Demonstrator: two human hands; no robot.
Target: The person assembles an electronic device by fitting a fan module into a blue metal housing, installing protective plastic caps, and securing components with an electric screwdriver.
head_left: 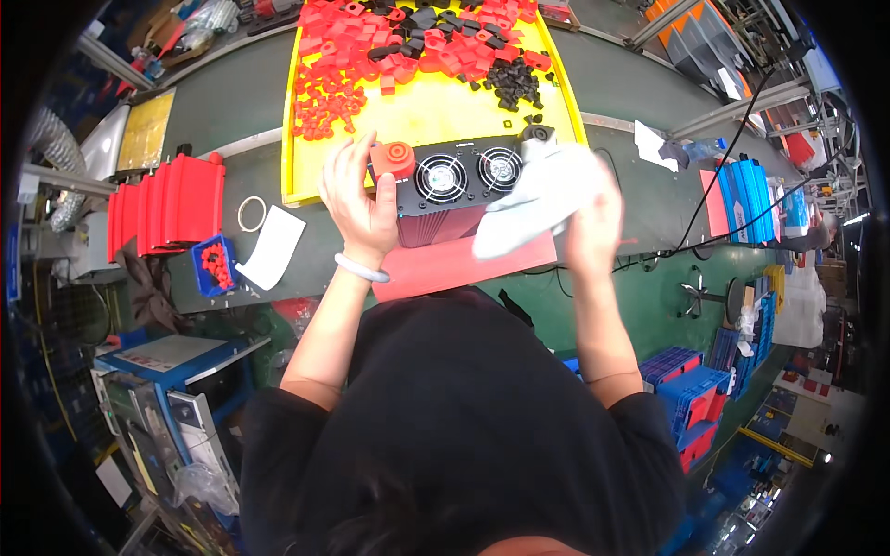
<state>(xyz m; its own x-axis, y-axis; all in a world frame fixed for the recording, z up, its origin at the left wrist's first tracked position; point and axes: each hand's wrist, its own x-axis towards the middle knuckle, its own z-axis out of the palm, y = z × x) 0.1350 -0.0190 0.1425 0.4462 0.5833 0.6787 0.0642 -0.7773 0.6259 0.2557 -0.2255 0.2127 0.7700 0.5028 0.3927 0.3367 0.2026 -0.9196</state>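
In front of me stands a box-shaped power inverter (pixel 440 222) with a black end panel and two round fan grilles (pixel 441 178). A red terminal cap (pixel 395 159) sits at the panel's left, a black terminal cap (pixel 538 135) at its right. My left hand (pixel 357 204) rests against the left side beside the red cap, its fingers stretched out and thumb apart. A white cloth (pixel 542 204) is in my right hand (pixel 596 227), over the inverter's right part; it hides that side, and the hand is slightly blurred. Beneath the inverter lies a red sheet (pixel 464 269).
Behind the inverter, a yellow tray (pixel 399 116) holds heaps of red and black plastic caps. To the left are red casings (pixel 171 206), a blue bin (pixel 212 264), white paper (pixel 275 246) and a tape roll (pixel 251 214). Blue casings (pixel 749 199) and black cables (pixel 681 248) lie right.
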